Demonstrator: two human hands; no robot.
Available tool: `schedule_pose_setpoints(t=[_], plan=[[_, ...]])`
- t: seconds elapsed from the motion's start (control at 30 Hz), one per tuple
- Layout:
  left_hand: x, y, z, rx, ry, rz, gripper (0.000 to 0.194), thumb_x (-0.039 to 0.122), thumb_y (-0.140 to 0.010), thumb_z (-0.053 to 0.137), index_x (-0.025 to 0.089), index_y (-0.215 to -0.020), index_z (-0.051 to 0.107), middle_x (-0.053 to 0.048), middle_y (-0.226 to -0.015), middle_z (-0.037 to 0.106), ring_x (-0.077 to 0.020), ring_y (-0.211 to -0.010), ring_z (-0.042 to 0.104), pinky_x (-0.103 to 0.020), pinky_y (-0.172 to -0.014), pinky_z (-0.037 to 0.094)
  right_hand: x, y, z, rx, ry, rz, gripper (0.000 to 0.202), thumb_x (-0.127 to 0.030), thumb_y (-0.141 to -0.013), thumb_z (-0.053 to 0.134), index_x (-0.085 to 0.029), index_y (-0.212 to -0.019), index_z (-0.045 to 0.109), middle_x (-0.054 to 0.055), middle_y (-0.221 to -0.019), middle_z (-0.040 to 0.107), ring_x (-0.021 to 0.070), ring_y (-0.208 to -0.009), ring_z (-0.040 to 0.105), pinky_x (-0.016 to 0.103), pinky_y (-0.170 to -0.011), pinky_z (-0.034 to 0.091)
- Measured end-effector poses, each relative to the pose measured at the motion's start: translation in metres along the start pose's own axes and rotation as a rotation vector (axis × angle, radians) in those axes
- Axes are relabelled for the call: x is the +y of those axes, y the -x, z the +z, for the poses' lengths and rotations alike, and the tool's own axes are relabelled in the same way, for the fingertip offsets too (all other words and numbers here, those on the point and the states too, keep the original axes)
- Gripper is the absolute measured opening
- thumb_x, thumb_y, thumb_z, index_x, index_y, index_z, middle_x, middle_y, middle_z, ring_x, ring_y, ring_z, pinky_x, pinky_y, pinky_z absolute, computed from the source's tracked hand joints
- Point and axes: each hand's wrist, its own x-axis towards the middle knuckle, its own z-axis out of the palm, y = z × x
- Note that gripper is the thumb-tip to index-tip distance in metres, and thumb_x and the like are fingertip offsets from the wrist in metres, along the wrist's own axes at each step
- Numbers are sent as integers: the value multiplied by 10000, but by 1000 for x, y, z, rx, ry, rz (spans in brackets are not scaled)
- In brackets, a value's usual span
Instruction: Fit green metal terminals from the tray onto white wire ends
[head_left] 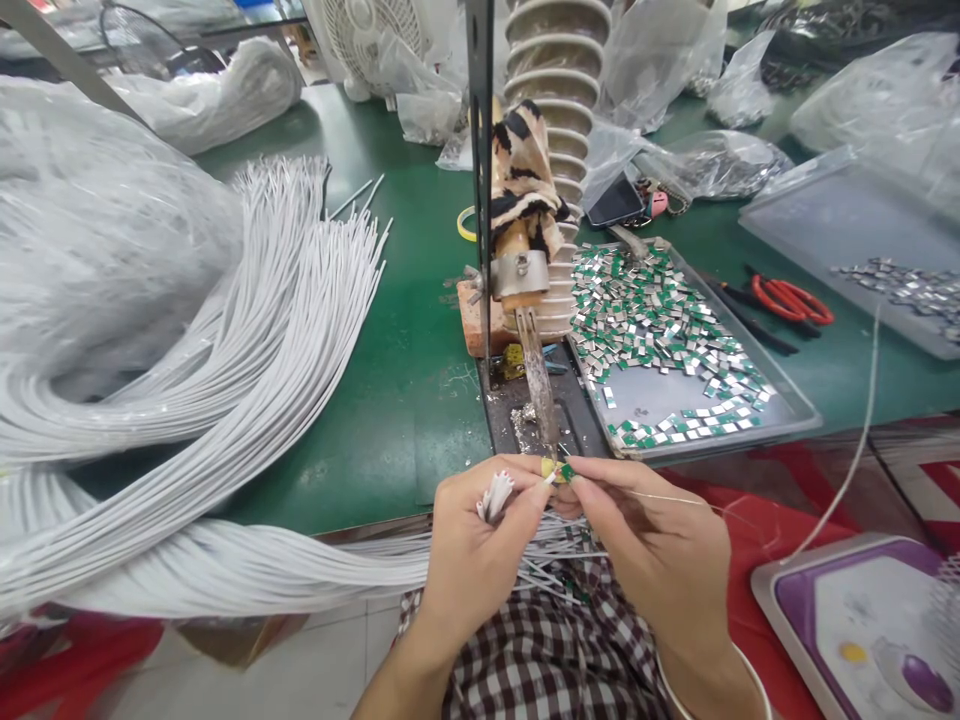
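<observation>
My left hand [476, 545] is closed around a small bunch of white cables [495, 496], whose cut ends poke out above the fist. Between its thumb and forefinger one cable end points toward my right hand [660, 545]. That hand pinches a small green circuit board [566, 471], and a thin solder wire [667, 498] runs across its fingers. Both sets of fingertips meet just under the tip of a clamped soldering iron [536, 375]. Something small and yellow [549, 467] shows at my left fingertips. The exact contact between tip, cable and board is too small to make out.
Right of the iron, a shallow tray [802, 415] holds many green boards. Red-handled pliers [791, 300] lie beyond it. Long bundles of white cable [300, 340] cover the left. A ribbed hose [559, 60] rises behind the iron. A purple-and-white device [862, 620] stands lower right.
</observation>
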Motion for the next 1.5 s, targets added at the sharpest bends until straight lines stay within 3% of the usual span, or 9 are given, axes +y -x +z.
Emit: schedule_pose_setpoints(t=[0.1, 0.27, 0.57, 0.8, 0.97, 1.1, 1.23, 1.37, 1.5], plan=[[2, -1, -1, -17, -31, 26, 178, 119, -845, 620, 159, -691, 699, -50, -836, 785, -151, -713, 689, -233, -679, 514, 2, 0, -1, -22, 12, -14, 175, -130, -869, 622, -246, -954, 721, -46, -735, 766, 99, -562, 719, 147, -558, 602], [5, -2, -2, 2, -93, 52, 198, 91, -838, 603, 168, -675, 683, -23, -823, 775, -134, -713, 678, -214, -677, 499, 8, 4, -4, 78, 228, -176, 270, -83, -928, 496, -250, -992, 699, -3, -923, 767, 126, -829, 740, 217, -759, 611], [12, -3, -4, 27, -78, 91, 205, 89, -857, 594, 174, -702, 698, -20, -867, 776, -139, -774, 699, -212, -722, 515, 1, -1, -1, 162, 211, -423, 304, -48, -820, 671, -271, -1021, 719, 24, -959, 735, 180, -857, 719, 336, -745, 627], [14, -1, -4, 44, -68, 115, 189, 103, -857, 610, 176, -711, 704, -40, -874, 781, -161, -780, 711, -233, -707, 523, -4, -4, 0, 139, 191, -415, 278, -53, -810, 693, -249, -1005, 729, 31, -976, 717, 163, -854, 702, 308, -742, 614], [11, 1, -6, 46, -86, 108, 187, 100, -846, 615, 174, -696, 697, -48, -838, 780, -177, -783, 714, -250, -717, 525, -3, -1, -5, 44, 50, -355, 263, -9, -824, 613, -204, -981, 691, 41, -972, 703, 175, -912, 677, 327, -783, 576], [8, 2, -7, 23, -131, 143, 185, 89, -858, 614, 185, -724, 700, -24, -834, 766, -150, -793, 693, -234, -751, 509, 0, 0, -8, -16, 23, -210, 191, -79, -907, 506, -201, -852, 643, -1, -771, 642, 127, -735, 624, 284, -696, 511], [7, 0, -9, -78, -209, 171, 137, 93, -842, 646, 182, -762, 711, -43, -900, 718, -151, -847, 652, -224, -741, 484, 1, -1, -6, -58, 131, -80, 118, -151, -907, 580, -207, -821, 638, -33, -701, 626, 90, -616, 577, 230, -590, 464], [7, -2, -9, -144, -163, 93, 197, 84, -863, 590, 176, -710, 674, -35, -814, 694, -153, -787, 636, -248, -742, 481, 1, -4, -3, -56, 165, -130, 114, -119, -886, 605, -208, -842, 660, -22, -763, 691, 104, -669, 629, 237, -661, 507], [6, -5, -8, -122, -45, 37, 194, 95, -839, 597, 175, -676, 664, -25, -760, 700, -151, -743, 636, -246, -724, 491, 3, -1, -2, -49, 172, -219, 231, -60, -905, 523, -228, -915, 682, -6, -880, 746, 138, -855, 711, 247, -774, 559]])
